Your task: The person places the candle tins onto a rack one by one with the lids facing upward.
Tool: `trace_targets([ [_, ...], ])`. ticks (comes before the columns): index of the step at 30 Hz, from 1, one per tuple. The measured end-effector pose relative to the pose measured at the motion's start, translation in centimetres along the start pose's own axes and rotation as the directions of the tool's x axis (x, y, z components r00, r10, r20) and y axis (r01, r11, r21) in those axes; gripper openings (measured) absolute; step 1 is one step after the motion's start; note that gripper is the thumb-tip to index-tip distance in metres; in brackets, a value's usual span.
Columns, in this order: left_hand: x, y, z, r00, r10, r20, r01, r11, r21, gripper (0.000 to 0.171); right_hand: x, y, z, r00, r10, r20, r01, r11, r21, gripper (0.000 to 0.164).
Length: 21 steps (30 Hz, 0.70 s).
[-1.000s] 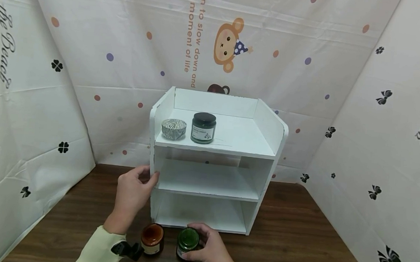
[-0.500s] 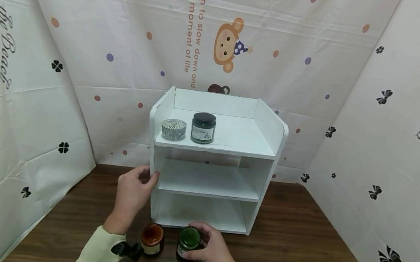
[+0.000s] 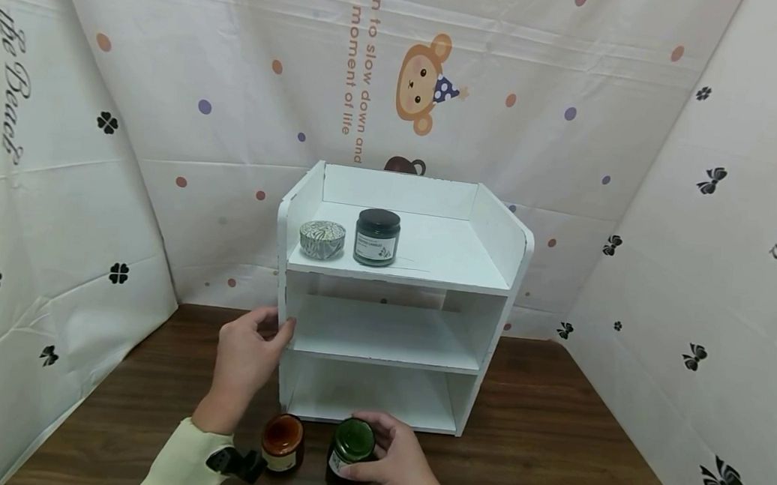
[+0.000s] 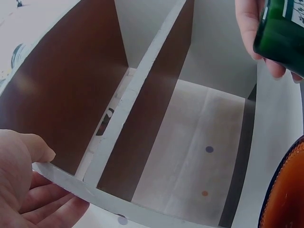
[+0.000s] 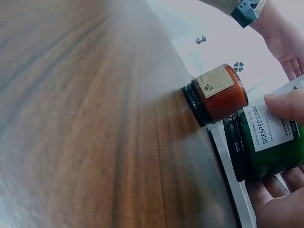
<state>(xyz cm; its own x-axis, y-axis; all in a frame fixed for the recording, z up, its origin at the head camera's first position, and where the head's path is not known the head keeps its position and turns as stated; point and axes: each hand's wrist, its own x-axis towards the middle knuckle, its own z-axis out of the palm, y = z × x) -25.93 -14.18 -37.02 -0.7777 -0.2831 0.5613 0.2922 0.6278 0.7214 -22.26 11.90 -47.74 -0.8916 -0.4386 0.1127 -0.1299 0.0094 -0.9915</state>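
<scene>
My left hand [image 3: 245, 360] grips the front edge of the left side panel of a white three-tier shelf [image 3: 401, 273], thumb in front and fingers outside. In the left wrist view its thumb lies against the panel [image 4: 71, 179]. My right hand [image 3: 400, 461] holds a green glass scented candle jar [image 3: 354, 439], thumb on its white label and fingers round the far side. The jar is upside down, its black lid [image 5: 235, 148] at the bottom. To its left an amber candle jar [image 3: 282, 442] stands on the table, also inverted on its dark lid.
On the top tier sit a round patterned tin [image 3: 322, 239] and a dark green candle jar [image 3: 377, 238]. Both lower tiers face me. Printed white cloth [image 3: 249, 112] hangs behind and at both sides of the brown wooden table [image 3: 550, 449].
The right hand and the green candle jar have shifted slightly to the right. My left hand stays on the shelf panel, and the amber jar stands where it was.
</scene>
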Motion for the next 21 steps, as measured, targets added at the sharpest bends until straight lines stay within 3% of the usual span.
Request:
trace_targets([
  [21, -0.06, 0.07, 0.01, 1.000, 0.008, -0.018, -0.008, 1.000, -0.003, 0.023, -0.18, -0.80, -0.08, 0.999, -0.045, 0.013, 0.045, 0.998, 0.037, 0.065],
])
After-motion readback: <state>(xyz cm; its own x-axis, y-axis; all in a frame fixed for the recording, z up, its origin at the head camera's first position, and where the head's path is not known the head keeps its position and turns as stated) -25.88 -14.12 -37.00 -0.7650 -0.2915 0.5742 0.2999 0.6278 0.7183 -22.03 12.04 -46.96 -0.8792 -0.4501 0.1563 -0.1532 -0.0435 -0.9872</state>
